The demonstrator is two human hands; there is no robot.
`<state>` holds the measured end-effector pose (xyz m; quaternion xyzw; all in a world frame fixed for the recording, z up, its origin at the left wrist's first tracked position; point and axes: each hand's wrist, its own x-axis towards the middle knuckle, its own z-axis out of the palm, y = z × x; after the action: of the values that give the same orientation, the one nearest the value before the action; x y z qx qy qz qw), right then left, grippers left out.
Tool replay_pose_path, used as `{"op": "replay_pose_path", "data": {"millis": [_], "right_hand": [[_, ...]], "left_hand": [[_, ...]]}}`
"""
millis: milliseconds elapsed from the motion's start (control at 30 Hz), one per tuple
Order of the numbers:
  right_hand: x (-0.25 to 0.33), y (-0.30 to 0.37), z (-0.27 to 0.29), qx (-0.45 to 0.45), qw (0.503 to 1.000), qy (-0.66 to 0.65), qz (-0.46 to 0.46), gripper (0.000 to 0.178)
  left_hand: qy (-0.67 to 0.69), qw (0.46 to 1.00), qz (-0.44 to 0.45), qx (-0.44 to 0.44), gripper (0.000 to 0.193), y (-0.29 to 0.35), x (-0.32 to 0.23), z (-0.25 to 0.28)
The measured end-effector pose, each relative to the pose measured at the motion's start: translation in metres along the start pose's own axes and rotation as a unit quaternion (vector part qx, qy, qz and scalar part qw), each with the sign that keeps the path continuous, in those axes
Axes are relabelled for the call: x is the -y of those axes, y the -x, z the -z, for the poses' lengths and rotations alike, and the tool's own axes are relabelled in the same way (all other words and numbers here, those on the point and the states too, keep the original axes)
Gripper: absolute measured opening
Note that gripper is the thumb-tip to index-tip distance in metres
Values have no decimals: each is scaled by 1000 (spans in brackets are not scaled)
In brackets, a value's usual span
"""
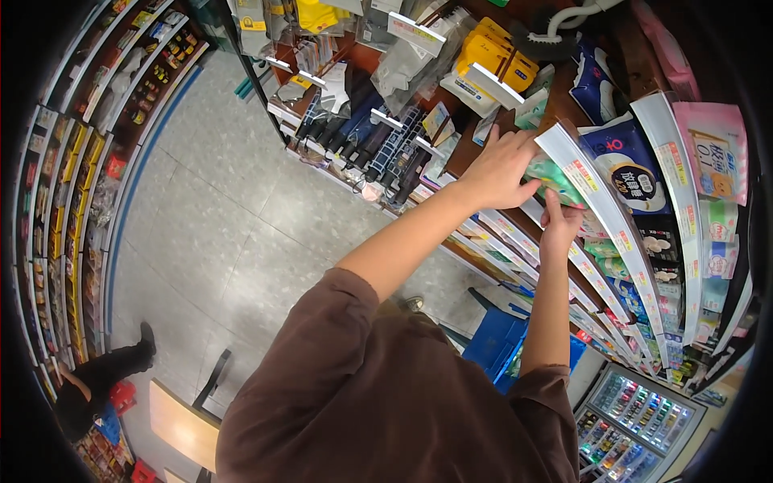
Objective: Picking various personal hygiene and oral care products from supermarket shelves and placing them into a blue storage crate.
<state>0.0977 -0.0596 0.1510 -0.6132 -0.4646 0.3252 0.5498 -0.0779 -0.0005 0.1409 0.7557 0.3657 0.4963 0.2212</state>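
Observation:
On a shelf at the right, a green soft package lies partly behind a white price rail. My left hand reaches across to it, its fingers closed over the package's left end with the thumb at the near side. Just below, my right hand has its fingers curled and the raised fingertips against the package's near edge. The rail and my hands cover much of the package. More green packages sit along the same shelf, nearer to me.
Folded umbrellas and yellow packs hang beyond my left hand. A dark blue pack stands one shelf over. A blue basket is below my right forearm. Another person's leg shows at lower left, near a wooden tabletop.

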Motion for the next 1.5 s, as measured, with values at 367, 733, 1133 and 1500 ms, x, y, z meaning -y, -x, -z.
{"op": "replay_pose_path", "data": {"millis": [367,733,1133,1500], "right_hand": [[2,41,34,42,998,31,18,35],[5,115,47,139,976,137,-95,55],[-17,133,101,427,871,-6,-242,66],[-79,211,232,329,908,-58,-251,59]], "left_hand": [[153,980,123,-21,55,52,-42,26],[451,835,313,37,70,148,-26,15],[504,655,466,316,69,176,-54,18],[254,736,359,515,62,176,-148,-118]]}}
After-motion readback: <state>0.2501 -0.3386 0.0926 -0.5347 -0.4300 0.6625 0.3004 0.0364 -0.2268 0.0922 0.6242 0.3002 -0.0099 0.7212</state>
